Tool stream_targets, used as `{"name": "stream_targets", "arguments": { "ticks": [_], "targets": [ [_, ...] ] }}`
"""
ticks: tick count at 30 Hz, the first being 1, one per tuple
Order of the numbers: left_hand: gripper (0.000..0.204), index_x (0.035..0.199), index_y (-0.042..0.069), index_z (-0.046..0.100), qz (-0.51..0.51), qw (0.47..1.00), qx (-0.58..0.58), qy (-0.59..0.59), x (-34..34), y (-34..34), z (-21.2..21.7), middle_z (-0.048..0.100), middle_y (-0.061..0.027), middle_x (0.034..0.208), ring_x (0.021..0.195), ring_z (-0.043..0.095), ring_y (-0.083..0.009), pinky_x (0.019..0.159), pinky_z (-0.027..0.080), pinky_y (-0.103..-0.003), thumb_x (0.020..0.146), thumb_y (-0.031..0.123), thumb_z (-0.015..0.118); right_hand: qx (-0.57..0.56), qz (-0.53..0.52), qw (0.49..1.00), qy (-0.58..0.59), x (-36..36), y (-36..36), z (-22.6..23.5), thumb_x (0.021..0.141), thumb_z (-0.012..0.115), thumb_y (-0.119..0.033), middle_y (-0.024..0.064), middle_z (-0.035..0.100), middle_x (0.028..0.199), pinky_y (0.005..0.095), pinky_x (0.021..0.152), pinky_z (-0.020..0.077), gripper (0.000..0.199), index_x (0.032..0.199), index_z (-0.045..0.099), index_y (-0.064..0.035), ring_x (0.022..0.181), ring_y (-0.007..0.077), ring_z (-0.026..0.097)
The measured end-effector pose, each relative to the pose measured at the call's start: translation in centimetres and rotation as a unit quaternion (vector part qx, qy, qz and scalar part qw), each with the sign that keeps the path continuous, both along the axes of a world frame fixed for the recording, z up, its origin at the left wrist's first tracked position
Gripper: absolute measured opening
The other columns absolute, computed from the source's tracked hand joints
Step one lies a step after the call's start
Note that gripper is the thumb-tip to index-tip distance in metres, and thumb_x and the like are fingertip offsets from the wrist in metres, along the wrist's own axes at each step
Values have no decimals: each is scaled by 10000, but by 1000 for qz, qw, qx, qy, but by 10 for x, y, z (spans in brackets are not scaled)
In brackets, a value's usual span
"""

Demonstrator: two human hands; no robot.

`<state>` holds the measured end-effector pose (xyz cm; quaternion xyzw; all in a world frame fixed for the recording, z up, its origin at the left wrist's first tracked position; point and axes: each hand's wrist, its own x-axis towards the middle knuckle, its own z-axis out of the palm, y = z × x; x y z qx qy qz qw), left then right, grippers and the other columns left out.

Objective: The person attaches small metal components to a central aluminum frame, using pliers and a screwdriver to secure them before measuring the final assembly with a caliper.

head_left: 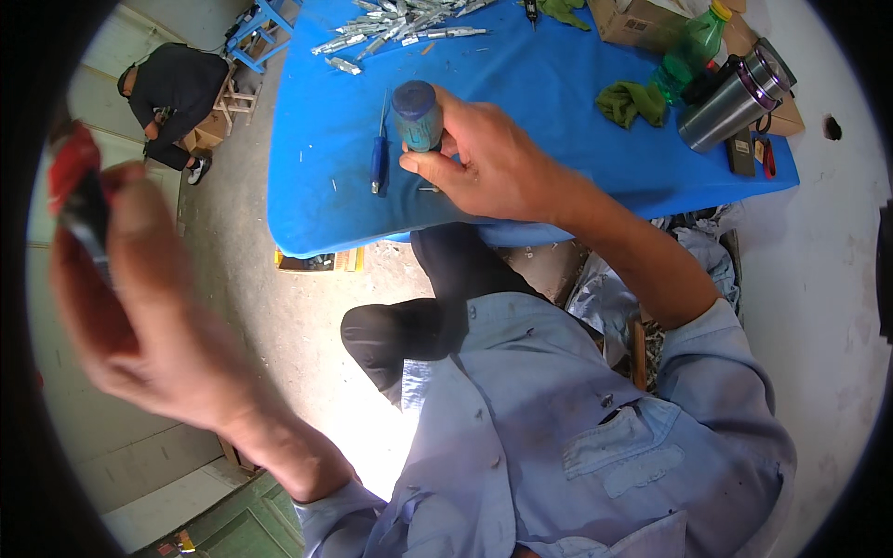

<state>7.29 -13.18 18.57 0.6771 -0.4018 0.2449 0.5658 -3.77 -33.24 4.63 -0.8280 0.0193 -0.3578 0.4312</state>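
Note:
Raised at the far left, my left hand (153, 307) is closed around a red-and-black object (76, 177) with a greyish strip along it; blur hides its exact kind. Over the near edge of the blue-covered table, my right hand (488, 158) grips a screwdriver by its thick handle (418, 116), dark blue on top and teal below. Its shaft is mostly hidden beneath the hand. Just left of it, a slim blue-handled screwdriver (379, 166) lies on the cloth. Toward the back is a heap of silver metal parts (400, 23), with one loose piece (343, 65) nearer me.
On the table's right stand a steel thermos (730, 102), a green plastic bottle (688, 56) and a cardboard box (642, 23), with a green rag (631, 102) beside them. At left, another person (181, 98) sits bent over near a blue stool (260, 37). My knees are below the table edge.

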Motion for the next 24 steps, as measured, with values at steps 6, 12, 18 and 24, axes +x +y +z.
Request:
{"name": "stream_targets", "arguments": {
  "ticks": [6,12,18,24],
  "targets": [
    [469,1310,15,705,-51,982,180,26,-3,-15,-34,711,-34,1058,880,617,-121,767,516,-279,901,204,836,16,-9,1000,21,-1,-7,3,920,762,-146,189,566,685,456,557,454,308,1041,522,3,645,408,633],
    [453,1280,-30,696,0,987,144,65,-7,0,-3,694,-18,998,858,609,-97,810,480,-235,906,190,827,80,-12,997,12,5,-2,-2,934,770,-173,141,588,718,401,578,470,306,1091,557,-18,622,290,622],
    [456,1227,-36,706,-48,968,159,185,41,-1,-69,703,-27,964,855,623,-94,810,515,-256,867,207,849,149,-47,985,-73,-5,-26,-4,989,735,-142,69,677,969,319,755,568,253,1162,588,-29,850,182,695],
    [529,1256,-32,706,64,934,309,168,94,4,-170,733,-89,978,868,661,-134,842,541,-290,863,286,861,309,-124,936,-115,-14,-45,-3,1058,660,-168,139,729,1101,334,811,653,211,1190,612,-10,1011,261,770]
  ]
}}
